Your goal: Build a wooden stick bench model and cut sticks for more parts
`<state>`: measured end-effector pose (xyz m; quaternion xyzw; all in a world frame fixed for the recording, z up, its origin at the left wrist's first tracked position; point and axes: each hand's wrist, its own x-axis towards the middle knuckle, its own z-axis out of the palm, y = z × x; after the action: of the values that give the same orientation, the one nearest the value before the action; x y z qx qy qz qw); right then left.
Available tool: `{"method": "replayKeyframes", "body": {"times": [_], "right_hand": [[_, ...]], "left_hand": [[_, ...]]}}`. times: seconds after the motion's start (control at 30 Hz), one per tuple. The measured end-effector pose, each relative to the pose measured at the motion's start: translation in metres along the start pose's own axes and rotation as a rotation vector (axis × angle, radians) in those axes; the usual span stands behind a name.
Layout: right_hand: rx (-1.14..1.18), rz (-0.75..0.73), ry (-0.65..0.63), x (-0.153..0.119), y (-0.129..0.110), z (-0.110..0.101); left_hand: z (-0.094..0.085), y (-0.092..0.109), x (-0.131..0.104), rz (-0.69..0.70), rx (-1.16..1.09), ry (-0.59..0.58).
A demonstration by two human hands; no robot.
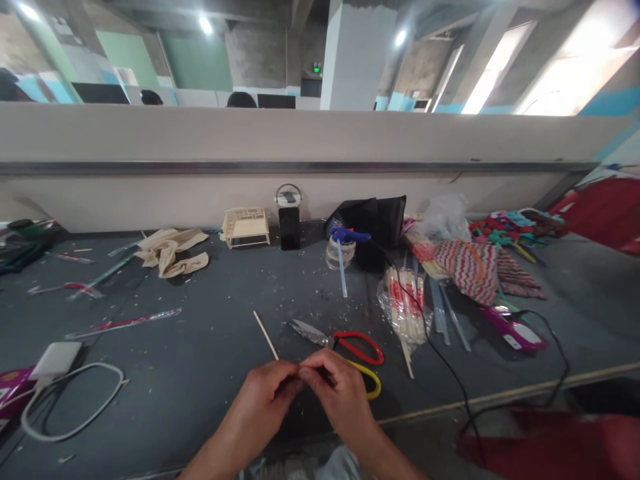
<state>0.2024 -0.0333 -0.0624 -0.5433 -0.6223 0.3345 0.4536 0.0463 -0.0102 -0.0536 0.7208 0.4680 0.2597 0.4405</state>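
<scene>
My left hand [267, 395] and my right hand [341, 385] meet at the fingertips over the near edge of the desk. Both are closed in a pinch; whatever lies between the fingers is hidden or too small to name. A thin wooden stick [265, 335] runs up and left from behind my left hand, and I cannot tell if it is touched. Scissors [357, 345] with one red and one yellow handle loop lie just beyond my right hand, blades pointing left, the yellow loop partly covered. A small wooden model bench [247, 228] stands at the back.
A blue glue gun [350, 235] rests on a clear jar [340, 255]. Bagged wooden sticks [406, 303], glue sticks [453, 320] and a black cable [445, 363] lie right. Crumpled brown paper [173, 252] and a white charger [57, 360] are left. A dark bottle [289, 227] stands behind.
</scene>
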Motion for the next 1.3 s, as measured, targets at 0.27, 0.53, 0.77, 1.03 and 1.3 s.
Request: {"method": "replayKeyframes", "body": {"times": [0.27, 0.53, 0.77, 1.03, 1.3], "right_hand": [[0.064, 0.060, 0.046, -0.012, 0.005, 0.008], [0.405, 0.312, 0.161, -0.016, 0.007, 0.021], [0.424, 0.297, 0.072, -0.018, 0.008, 0.024], [0.544, 0.364, -0.108, -0.018, 0.011, 0.016], [0.708, 0.355, 0.175, -0.008, 0.009, 0.034]], "left_hand": [[0.000, -0.005, -0.009, -0.071, -0.051, -0.027], [0.008, -0.002, -0.016, -0.055, -0.272, 0.082], [0.006, -0.007, -0.022, -0.017, -0.220, 0.151], [-0.013, -0.005, -0.017, -0.246, -0.425, -0.142], [0.004, -0.009, -0.007, -0.153, -0.640, 0.185]]}}
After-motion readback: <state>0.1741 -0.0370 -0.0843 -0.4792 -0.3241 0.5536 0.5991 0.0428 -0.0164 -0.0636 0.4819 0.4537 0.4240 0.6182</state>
